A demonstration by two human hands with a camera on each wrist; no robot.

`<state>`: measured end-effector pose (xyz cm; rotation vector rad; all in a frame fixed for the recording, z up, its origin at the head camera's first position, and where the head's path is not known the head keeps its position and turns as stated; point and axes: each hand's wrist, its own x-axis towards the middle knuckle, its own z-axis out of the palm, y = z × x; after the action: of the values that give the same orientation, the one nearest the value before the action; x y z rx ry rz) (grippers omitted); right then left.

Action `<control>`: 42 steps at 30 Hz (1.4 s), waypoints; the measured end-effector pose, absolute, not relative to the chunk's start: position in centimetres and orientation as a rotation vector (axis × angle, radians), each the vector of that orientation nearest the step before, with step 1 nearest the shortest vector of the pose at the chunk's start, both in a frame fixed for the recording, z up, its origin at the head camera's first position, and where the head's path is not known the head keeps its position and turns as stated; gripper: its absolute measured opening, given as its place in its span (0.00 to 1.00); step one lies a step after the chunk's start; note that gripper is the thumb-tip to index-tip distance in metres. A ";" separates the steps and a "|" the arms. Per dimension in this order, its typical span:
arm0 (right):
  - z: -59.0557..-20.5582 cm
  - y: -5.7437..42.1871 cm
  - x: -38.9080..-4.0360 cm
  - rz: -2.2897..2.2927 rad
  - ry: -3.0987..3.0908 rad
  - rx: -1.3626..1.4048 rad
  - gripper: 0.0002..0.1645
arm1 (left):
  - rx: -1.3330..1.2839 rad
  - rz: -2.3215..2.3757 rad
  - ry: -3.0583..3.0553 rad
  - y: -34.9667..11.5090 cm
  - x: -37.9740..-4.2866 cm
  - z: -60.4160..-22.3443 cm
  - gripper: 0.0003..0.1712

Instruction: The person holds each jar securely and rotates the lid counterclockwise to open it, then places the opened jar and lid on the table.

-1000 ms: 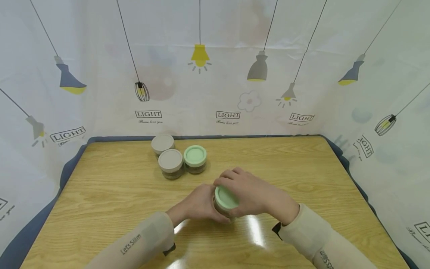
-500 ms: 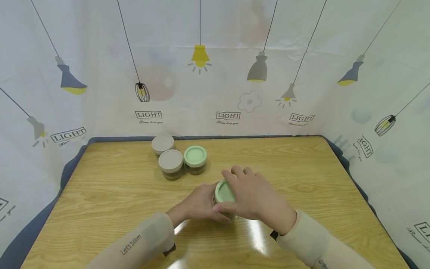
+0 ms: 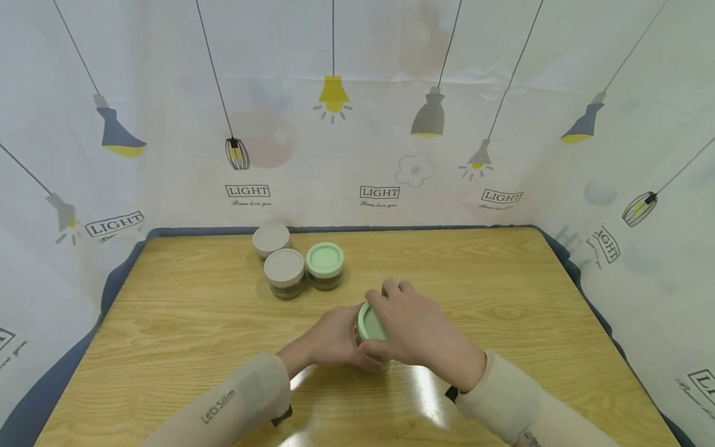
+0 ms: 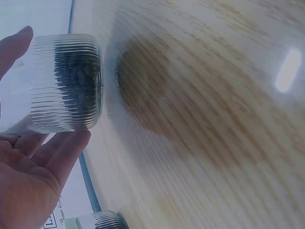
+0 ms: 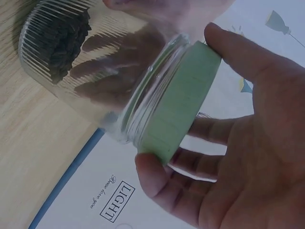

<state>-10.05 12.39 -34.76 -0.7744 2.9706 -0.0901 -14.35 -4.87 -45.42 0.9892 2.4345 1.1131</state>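
My left hand (image 3: pixel 335 338) holds a clear ribbed glass jar (image 4: pixel 81 83) around its side, thumb on one side and fingers on the other. Dark pieces lie in the bottom of the jar, and its base is just off the tabletop in the left wrist view. My right hand (image 3: pixel 419 323) grips the jar's pale green lid (image 5: pixel 183 100) by the rim, thumb opposite the fingers. The lid sits over the jar's neck, where glass threads show below its edge. In the head view the right hand covers part of the lid.
Farther back on the wooden table (image 3: pixel 475 267) stand two jars with grey lids, one front (image 3: pixel 284 267) and one behind (image 3: pixel 270 239). A green-lidded jar (image 3: pixel 324 261) is close to their right. A white curtain (image 3: pixel 357 149) printed with lamps surrounds the table.
My right hand loosened and shifted its fingers around the lid's rim, then closed on it again, with the wrist turned. The left hand stays put with the jar.
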 end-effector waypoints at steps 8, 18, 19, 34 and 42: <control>-34.8 13.0 -10.9 -0.203 2.859 -0.911 0.38 | 0.956 1.155 2.372 -4.8 -14.2 -45.4 0.44; -34.7 13.5 -11.1 -0.242 2.822 -1.057 0.36 | 0.963 1.183 2.339 -4.8 -14.2 -45.5 0.41; -34.6 13.5 -11.1 -0.240 2.819 -1.058 0.37 | 0.962 1.185 2.337 -4.8 -14.2 -45.5 0.40; -34.3 13.5 -11.2 -0.263 2.809 -1.074 0.39 | 0.971 1.199 2.323 -4.9 -14.1 -45.6 0.41; -33.7 13.6 -11.3 -0.236 2.809 -1.058 0.41 | 0.943 1.190 2.339 -4.9 -14.0 -45.6 0.45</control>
<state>-11.27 13.56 -33.65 -1.0583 2.8087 -0.2359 -13.95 -4.90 -45.62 0.9428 2.3391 1.1900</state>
